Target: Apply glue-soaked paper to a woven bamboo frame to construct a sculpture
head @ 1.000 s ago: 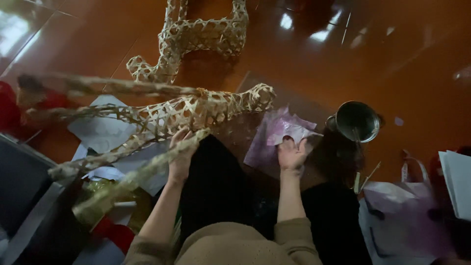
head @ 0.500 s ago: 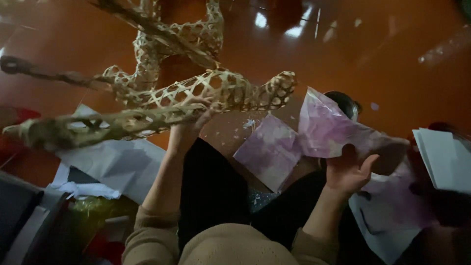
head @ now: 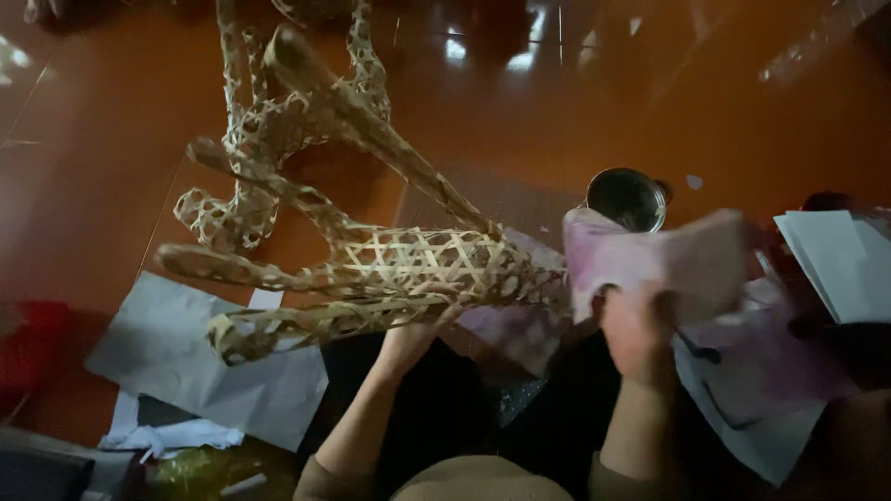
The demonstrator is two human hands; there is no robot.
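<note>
Two bare hands work over a glossy reddish-brown floor [head: 111, 139]. The left hand [head: 415, 331] is raised beneath a woven bamboo lattice frame [head: 408, 264], an open hexagonal-weave figure with several long tapering limbs; its fingers press up against the underside of the frame's thick middle and appear to curl around it, bearing it off the floor. The frame lies roughly level, its limbs spreading toward the left and the upper left. A second bamboo lattice frame [head: 243, 199] of similar make lies behind it on the floor, and the two overlap in the view, so where they touch cannot be told.

The right hand [head: 639, 331] is clenched on the lower edge of a sheet of pale purple paper [head: 654, 260], which it holds up just right of the first frame's end; the sheet is blurred. More purple sheets [head: 775, 362] lie beneath and to the right of this hand, with a dark pen-like thing on them. A round metal cup [head: 627, 197] stands on the floor just behind the raised sheet. White paper sheets [head: 186, 362] lie at the lower left, a crumpled white scrap below them, and a stack of white paper [head: 835, 260] sits at the right edge.
</note>
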